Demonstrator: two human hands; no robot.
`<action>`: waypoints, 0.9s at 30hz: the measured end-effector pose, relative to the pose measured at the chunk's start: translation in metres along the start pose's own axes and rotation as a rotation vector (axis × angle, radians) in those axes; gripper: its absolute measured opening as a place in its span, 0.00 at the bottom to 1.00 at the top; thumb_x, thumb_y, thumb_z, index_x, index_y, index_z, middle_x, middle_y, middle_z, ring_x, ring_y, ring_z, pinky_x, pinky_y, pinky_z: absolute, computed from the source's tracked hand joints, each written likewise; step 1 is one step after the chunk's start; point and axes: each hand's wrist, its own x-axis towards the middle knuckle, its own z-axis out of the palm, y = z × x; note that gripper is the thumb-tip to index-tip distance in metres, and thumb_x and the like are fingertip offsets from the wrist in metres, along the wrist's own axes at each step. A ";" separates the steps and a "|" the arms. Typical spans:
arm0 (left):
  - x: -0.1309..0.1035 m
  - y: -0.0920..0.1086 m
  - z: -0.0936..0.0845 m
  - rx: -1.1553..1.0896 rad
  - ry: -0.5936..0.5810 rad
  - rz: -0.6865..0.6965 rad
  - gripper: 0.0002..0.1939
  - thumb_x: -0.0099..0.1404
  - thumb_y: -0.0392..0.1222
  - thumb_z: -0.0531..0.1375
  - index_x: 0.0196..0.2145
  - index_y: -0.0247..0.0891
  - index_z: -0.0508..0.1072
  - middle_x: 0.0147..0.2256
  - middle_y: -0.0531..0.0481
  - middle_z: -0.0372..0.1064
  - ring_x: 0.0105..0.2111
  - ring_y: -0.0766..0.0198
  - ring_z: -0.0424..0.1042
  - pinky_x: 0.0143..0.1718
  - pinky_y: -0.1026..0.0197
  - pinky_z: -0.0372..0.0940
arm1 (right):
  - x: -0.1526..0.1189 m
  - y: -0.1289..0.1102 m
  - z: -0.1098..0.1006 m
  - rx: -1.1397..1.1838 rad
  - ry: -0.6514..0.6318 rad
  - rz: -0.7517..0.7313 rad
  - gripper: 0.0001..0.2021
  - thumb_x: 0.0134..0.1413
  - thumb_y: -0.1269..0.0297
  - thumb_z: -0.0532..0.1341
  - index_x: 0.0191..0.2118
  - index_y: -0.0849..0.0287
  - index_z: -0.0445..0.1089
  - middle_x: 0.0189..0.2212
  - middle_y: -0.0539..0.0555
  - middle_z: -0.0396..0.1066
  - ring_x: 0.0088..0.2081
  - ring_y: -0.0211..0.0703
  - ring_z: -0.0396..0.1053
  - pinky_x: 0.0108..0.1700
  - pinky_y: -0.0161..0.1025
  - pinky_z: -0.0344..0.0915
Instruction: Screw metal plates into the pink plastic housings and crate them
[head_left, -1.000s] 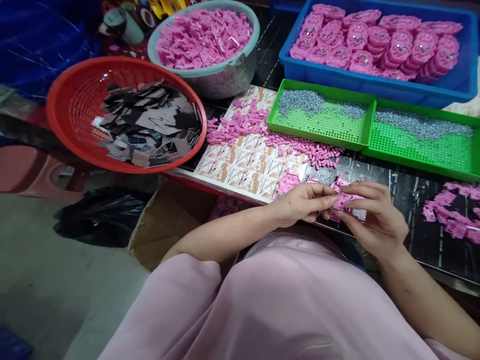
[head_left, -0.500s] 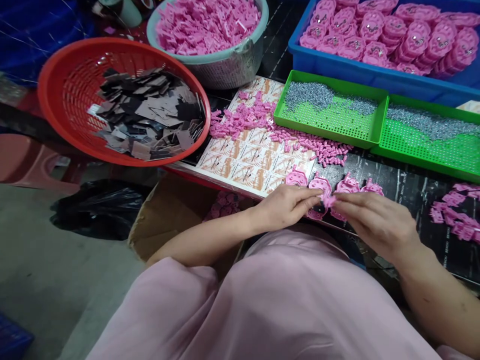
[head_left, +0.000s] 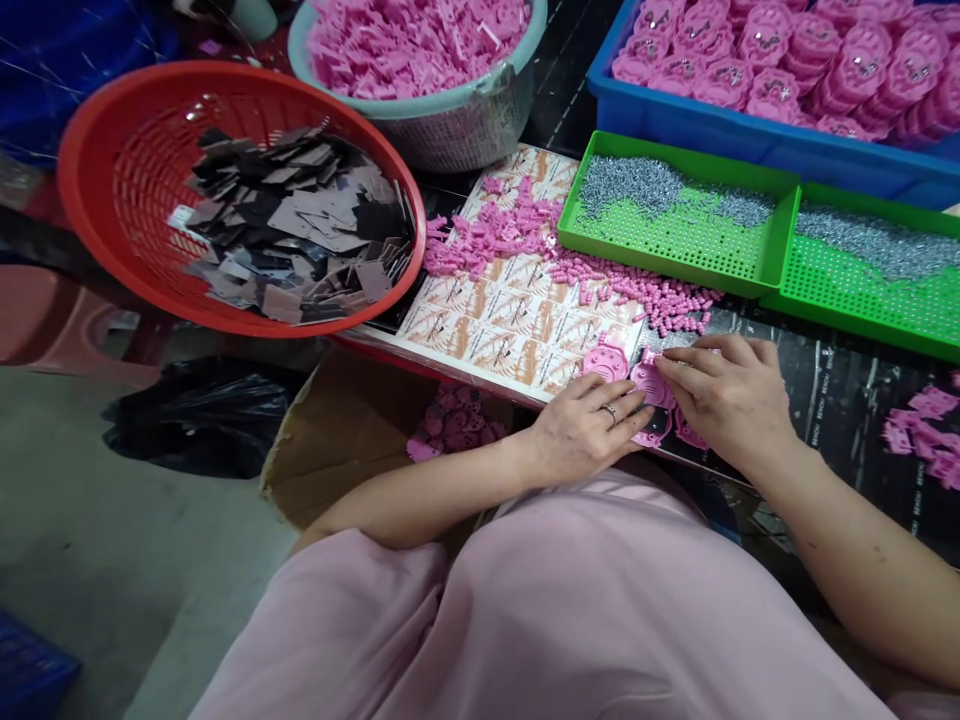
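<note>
A row of pink plastic casings lies along the near edge of the table. The leftmost pink casing (head_left: 606, 362) sits beside my left hand, untouched by the right. My left hand (head_left: 585, 425), with a ring on one finger, is closed against the left side of the second pink casing (head_left: 651, 380); its thumb is hidden. At that casing's upper right, my right hand (head_left: 731, 400) has its bent fingertips pressed on it. Part of another pink casing (head_left: 688, 430) shows beneath the right hand, which covers the others to the right.
Green trays of screws (head_left: 679, 225) stand beyond the hands, before a blue crate (head_left: 750, 125) of stacked pink parts. Small pink pieces (head_left: 502, 235) lie on the printed sheet. A red basket (head_left: 82, 200) of dark plates and a grey-green basket (head_left: 450, 120) stand left; an open carton (head_left: 322, 430) is below.
The hands came down from a pinch on a small pink piece above the second casing onto the casing itself. My right hand moved slightly up and over the right-hand casings; the view shifted a little.
</note>
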 end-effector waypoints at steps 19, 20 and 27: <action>0.000 -0.003 0.000 -0.032 -0.014 0.009 0.15 0.71 0.43 0.55 0.50 0.33 0.72 0.50 0.41 0.73 0.51 0.57 0.70 0.56 0.48 0.61 | 0.005 -0.008 -0.014 -0.074 -0.103 -0.055 0.08 0.57 0.68 0.61 0.42 0.58 0.73 0.40 0.52 0.76 0.49 0.52 0.65 0.58 0.54 0.51; 0.000 -0.003 0.001 -0.035 -0.013 0.011 0.15 0.70 0.43 0.55 0.50 0.33 0.72 0.50 0.41 0.73 0.51 0.57 0.70 0.56 0.48 0.61 | 0.006 -0.010 -0.015 -0.096 -0.110 -0.048 0.07 0.57 0.66 0.61 0.42 0.58 0.73 0.39 0.53 0.76 0.51 0.54 0.65 0.59 0.56 0.51; 0.001 0.000 0.000 -0.037 0.019 0.008 0.16 0.72 0.45 0.52 0.48 0.36 0.74 0.50 0.45 0.73 0.51 0.59 0.70 0.56 0.49 0.61 | -0.002 -0.016 -0.013 -0.156 -0.067 -0.062 0.11 0.57 0.63 0.61 0.44 0.61 0.73 0.41 0.56 0.75 0.50 0.57 0.67 0.58 0.57 0.55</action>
